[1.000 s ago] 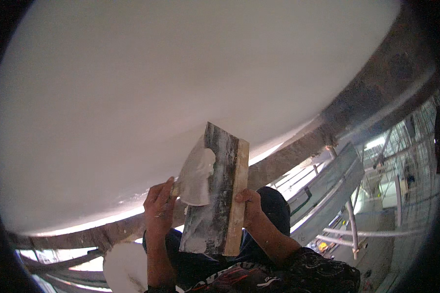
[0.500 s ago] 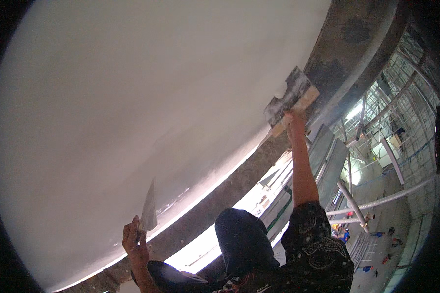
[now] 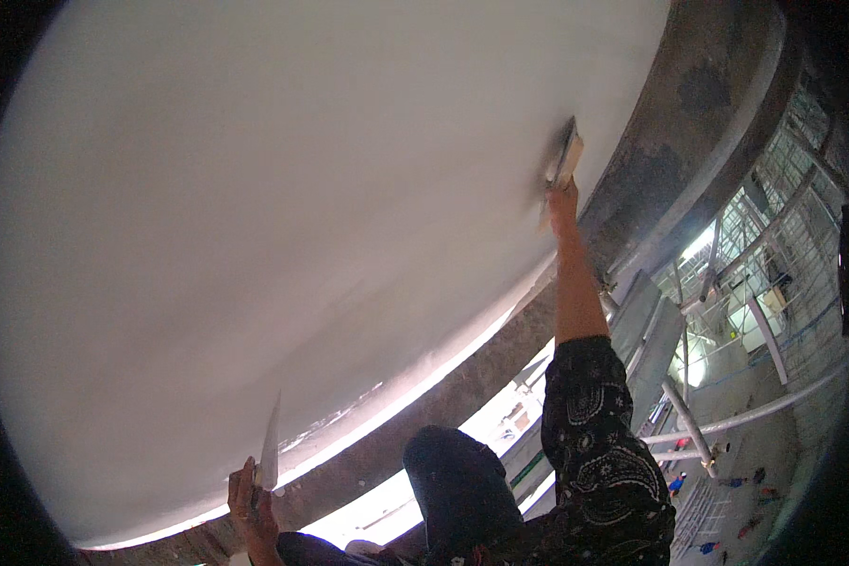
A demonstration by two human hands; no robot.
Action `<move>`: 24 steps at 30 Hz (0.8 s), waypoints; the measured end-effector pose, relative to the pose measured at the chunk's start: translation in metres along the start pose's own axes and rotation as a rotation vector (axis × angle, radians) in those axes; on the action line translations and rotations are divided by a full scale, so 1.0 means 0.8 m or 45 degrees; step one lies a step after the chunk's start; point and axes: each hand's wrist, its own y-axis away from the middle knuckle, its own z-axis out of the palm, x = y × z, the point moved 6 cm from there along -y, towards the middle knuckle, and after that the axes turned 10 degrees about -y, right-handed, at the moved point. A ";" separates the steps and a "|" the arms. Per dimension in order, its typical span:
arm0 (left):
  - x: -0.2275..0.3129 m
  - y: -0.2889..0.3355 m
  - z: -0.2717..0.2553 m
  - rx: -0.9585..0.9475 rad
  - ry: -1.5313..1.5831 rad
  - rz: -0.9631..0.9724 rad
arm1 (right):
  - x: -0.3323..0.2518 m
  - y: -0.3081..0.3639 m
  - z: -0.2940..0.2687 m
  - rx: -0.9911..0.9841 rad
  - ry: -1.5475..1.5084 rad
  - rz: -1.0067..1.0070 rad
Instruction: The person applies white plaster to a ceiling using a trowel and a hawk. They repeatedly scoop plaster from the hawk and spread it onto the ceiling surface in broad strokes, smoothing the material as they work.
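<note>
A large, smooth, pale plaster surface (image 3: pixel 283 217) fills the left and upper view. My right arm stretches up to it, and my right hand (image 3: pixel 562 209) is closed around a wide putty knife (image 3: pixel 566 158) with a wooden back. The blade is seen nearly edge-on against the surface, close to its right border; I cannot tell whether it touches. Low on the left, my left hand (image 3: pixel 253 514) grips a second putty knife (image 3: pixel 269 453). Its thin blade points upward, seen almost edge-on. The fingers partly hide its handle.
A rough grey-brown concrete rim (image 3: pixel 660 160) borders the surface. My dark-trousered knee (image 3: pixel 457 481) is below. To the right, metal scaffold tubes (image 3: pixel 689 424) stand above a floor far down, where several small figures of people (image 3: pixel 707 547) show.
My right hand has swung its putty knife round from blade face showing to nearly edge-on, over the pale surface. The left hand and its putty knife are a little lower in view.
</note>
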 end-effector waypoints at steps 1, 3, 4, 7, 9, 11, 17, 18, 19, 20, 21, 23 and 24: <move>0.002 -0.001 -0.004 -0.002 -0.006 0.002 | -0.002 0.019 0.016 0.006 0.020 0.018; 0.002 -0.001 -0.006 -0.027 0.010 -0.013 | -0.006 0.056 0.041 -0.022 -0.004 0.052; 0.001 0.000 -0.009 -0.038 0.015 -0.020 | -0.006 0.075 0.055 -0.055 -0.052 0.073; -0.003 0.011 -0.022 0.001 0.081 -0.002 | -0.030 0.146 0.102 -0.104 -0.118 0.055; 0.004 0.018 -0.038 0.054 0.104 -0.027 | -0.051 0.207 0.139 -0.196 -0.303 0.055; 0.002 0.020 -0.049 0.091 0.117 0.055 | -0.062 0.248 0.161 -0.134 -0.069 0.046; -0.037 0.043 -0.085 0.256 0.147 0.056 | -0.146 0.427 0.300 -0.178 0.130 -0.172; -0.050 0.051 -0.093 0.260 0.171 -0.029 | -0.156 0.459 0.329 -0.190 0.128 -0.187; -0.062 0.055 -0.091 0.258 0.233 -0.092 | -0.179 0.478 0.346 -0.201 0.178 -0.225; -0.077 0.063 -0.090 0.254 0.273 -0.162 | -0.194 0.503 0.366 -0.216 0.214 -0.246; -0.093 0.071 -0.089 0.285 0.333 -0.198 | -0.202 0.530 0.388 -0.193 0.317 -0.280; -0.124 0.085 -0.083 0.346 0.474 -0.277 | -0.219 0.578 0.428 -0.230 0.368 -0.243; -0.126 0.088 -0.086 0.378 0.571 -0.342 | -0.230 0.601 0.445 -0.287 0.303 -0.160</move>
